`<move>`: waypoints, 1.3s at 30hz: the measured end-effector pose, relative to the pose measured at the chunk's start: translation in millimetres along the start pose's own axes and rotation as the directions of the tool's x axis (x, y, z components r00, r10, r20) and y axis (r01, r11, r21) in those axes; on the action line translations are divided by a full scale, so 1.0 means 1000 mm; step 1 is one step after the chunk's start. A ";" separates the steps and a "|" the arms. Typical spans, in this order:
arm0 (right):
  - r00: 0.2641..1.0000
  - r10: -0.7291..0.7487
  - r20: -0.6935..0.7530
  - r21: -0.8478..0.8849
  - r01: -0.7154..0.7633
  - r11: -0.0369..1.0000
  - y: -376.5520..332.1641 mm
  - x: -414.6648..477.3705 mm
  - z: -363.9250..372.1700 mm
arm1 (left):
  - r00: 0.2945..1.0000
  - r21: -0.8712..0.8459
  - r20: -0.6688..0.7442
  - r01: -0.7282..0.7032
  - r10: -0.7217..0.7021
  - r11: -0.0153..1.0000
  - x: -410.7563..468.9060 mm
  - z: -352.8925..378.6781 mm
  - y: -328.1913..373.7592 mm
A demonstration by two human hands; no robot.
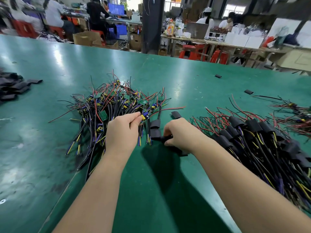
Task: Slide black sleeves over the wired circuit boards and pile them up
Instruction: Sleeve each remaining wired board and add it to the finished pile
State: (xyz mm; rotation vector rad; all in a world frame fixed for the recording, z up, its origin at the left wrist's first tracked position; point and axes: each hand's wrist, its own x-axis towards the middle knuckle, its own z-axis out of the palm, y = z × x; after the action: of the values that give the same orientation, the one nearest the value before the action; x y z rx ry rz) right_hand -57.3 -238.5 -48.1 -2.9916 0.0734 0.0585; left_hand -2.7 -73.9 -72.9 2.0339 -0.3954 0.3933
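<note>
The green table (151,182) carries a heap of bare wired circuit boards (117,105). To the right of this heap lies a pile of sleeved boards (252,137), just beside the heap a few loose black sleeves (155,126), and far to its left a stack of sleeves (13,88).

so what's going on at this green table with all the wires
A person is sleeving wired circuit boards. The left hand pinches a board with a yellow part at the edge of the bare pile. The right hand grips a black sleeve low over the table. A few loose sleeves lie between the hands. The sleeved boards are piled to the right, and the spare sleeves are heaped far left.
</note>
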 end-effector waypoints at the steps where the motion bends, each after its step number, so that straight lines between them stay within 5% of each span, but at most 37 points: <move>1: 1.000 -0.012 0.014 -0.001 0.012 1.000 -0.001 0.002 -0.002 | 1.000 -0.011 -0.001 0.006 -0.006 1.000 0.000 0.000 0.000; 8: 0.999 0.000 0.052 0.168 -0.009 0.986 0.000 0.006 -0.004 | 0.999 -0.062 0.010 0.040 -0.040 0.997 -0.001 -0.001 0.000; 13: 0.965 0.046 -0.257 0.531 0.102 0.841 0.010 -0.021 -0.003 | 0.999 -0.115 0.031 0.023 -0.020 0.993 0.000 0.000 -0.001; 15: 0.931 0.194 -0.309 0.765 0.122 0.632 0.017 -0.038 0.002 | 0.999 -0.161 0.041 0.018 -0.012 0.987 0.001 0.001 -0.001; 17: 0.888 0.371 -0.270 0.954 0.196 0.227 0.024 -0.053 0.007 | 0.998 -0.234 0.068 0.029 -0.013 0.972 0.001 0.001 -0.001; 19: 0.855 0.494 -0.158 0.933 0.293 -0.208 0.030 -0.062 0.008 | 0.995 -0.312 0.095 0.036 -0.007 0.949 0.002 0.001 0.001; 22: 0.788 0.615 -0.022 0.728 0.434 -0.531 0.036 -0.070 0.001 | 0.988 -0.426 0.146 0.009 0.059 0.905 0.000 -0.001 0.007; 28: 0.832 0.553 0.045 0.592 0.424 -0.685 0.024 -0.074 -0.003 | 0.969 -0.481 0.210 -0.013 0.129 0.877 -0.005 0.001 0.011; 39: 0.826 0.562 -0.029 0.597 0.466 -0.653 0.025 -0.076 -0.009 | 0.955 -0.436 0.246 -0.044 0.166 0.899 -0.007 0.000 0.009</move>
State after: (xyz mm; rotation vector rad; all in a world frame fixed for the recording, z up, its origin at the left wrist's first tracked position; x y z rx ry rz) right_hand -134.2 -261.1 -39.4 -0.4940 0.2577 -0.6031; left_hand -13.2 -77.7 -69.2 1.6383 -0.7049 0.0700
